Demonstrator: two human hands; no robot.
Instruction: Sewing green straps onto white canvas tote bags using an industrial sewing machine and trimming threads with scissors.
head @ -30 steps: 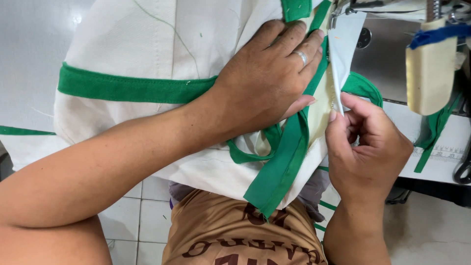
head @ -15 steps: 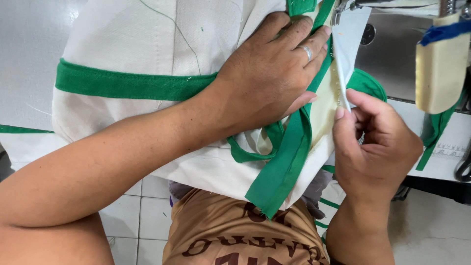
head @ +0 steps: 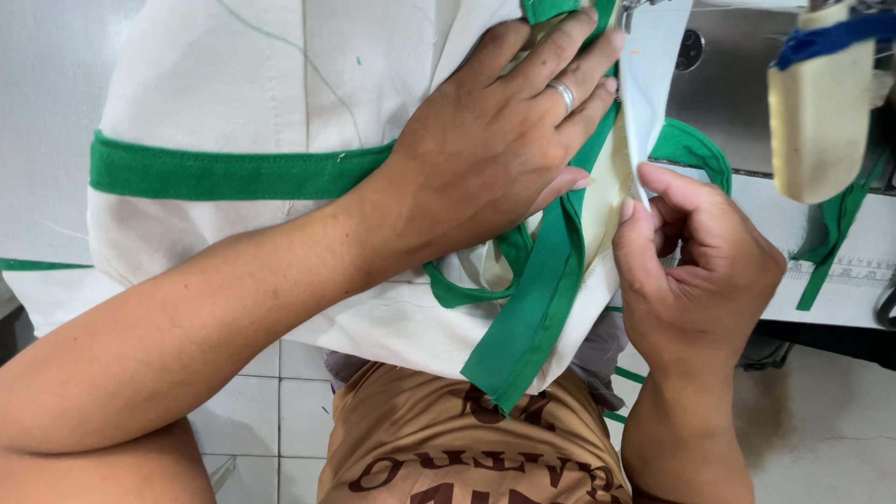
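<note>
A cream cloth bag (head: 252,93) with green binding tape (head: 224,175) lies over the sewing table and hangs off its front edge. My left hand (head: 495,154), a ring on one finger, presses flat on the cloth beside a green strap (head: 541,299) that runs down towards me. My right hand (head: 691,271) pinches the lower edge of a pale blue-white strip (head: 649,84) next to the bag's cream edge, thumb and forefinger closed on it.
A grey sewing machine body (head: 737,93) stands at the upper right, with a cream foam pad bound in blue tape (head: 821,103) in front of it. More green tape (head: 835,233) hangs over the white table edge. Tiled floor shows below.
My right hand has risen slightly along the pale strip and the view has shifted a little; my left hand stays pressed on the cloth.
</note>
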